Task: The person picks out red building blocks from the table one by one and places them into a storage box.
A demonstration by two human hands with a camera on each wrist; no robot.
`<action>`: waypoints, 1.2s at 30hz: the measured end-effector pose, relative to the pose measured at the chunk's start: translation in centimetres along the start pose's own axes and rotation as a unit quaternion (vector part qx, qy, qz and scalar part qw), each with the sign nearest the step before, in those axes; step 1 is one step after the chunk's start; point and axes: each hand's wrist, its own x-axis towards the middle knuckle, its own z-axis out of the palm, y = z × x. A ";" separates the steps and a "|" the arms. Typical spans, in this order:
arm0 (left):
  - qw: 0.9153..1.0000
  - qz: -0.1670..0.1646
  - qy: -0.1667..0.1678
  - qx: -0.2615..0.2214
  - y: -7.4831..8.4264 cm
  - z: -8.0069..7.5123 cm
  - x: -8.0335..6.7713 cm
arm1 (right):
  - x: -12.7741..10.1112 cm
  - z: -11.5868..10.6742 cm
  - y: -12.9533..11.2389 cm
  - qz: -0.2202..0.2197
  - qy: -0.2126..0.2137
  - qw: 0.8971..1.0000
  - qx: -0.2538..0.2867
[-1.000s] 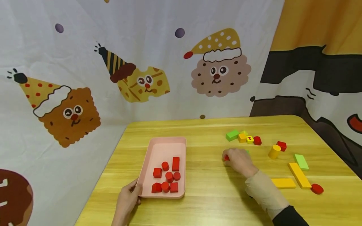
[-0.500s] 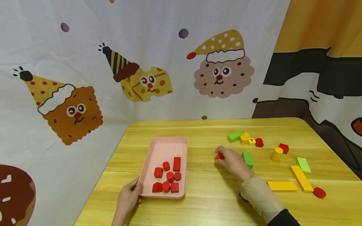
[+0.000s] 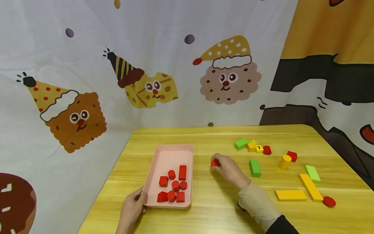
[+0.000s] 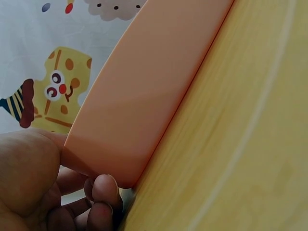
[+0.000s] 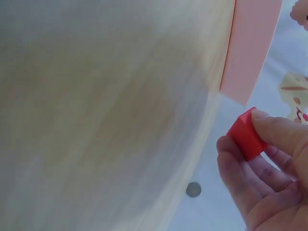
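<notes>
1. We see the right hand (image 3: 229, 169) pinching a small red block (image 3: 215, 163) between thumb and fingertips, held over the wooden table (image 3: 216, 208) just to the right of the pink tray (image 3: 175, 151).
2. In the right wrist view the same red block (image 5: 246, 133) sits at the fingertips (image 5: 274, 126), with the tray's wall (image 5: 250, 48) close beyond it.
3. The left hand (image 3: 131, 209) grips the tray's near left corner; in the left wrist view the thumb and curled fingers (image 4: 103, 190) clasp that corner (image 4: 144, 110).
4. Inside the tray we count a cluster of red pieces (image 3: 173, 187), both round and square ones, gathered toward its near end.
5. To the right of the right hand lies a green block (image 3: 255, 167), apart from the hand.
6. Farther back sits a small group: a green block, an orange one, a yellow cube with a letter (image 3: 259, 149) and a red piece.
7. Near the right edge we see a yellow cylinder (image 3: 284, 161), a red cube (image 3: 292, 156), a light green block (image 3: 312, 173), two yellow planks (image 3: 310, 187) and a red disc (image 3: 329, 201).
</notes>
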 end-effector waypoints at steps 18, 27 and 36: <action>1.000 0.020 0.002 -0.010 -0.1 0.0 0.1 | 2.6 2.7 -4.6 -0.087 -0.012 0.996 0.029; 1.000 0.020 -0.005 -0.023 -0.1 -0.3 0.1 | 4.0 3.9 -6.4 -0.107 -0.018 0.994 0.003; 1.000 0.022 0.004 -0.018 -0.1 -0.2 0.2 | 5.2 4.7 -6.3 -0.093 -0.031 0.995 -0.019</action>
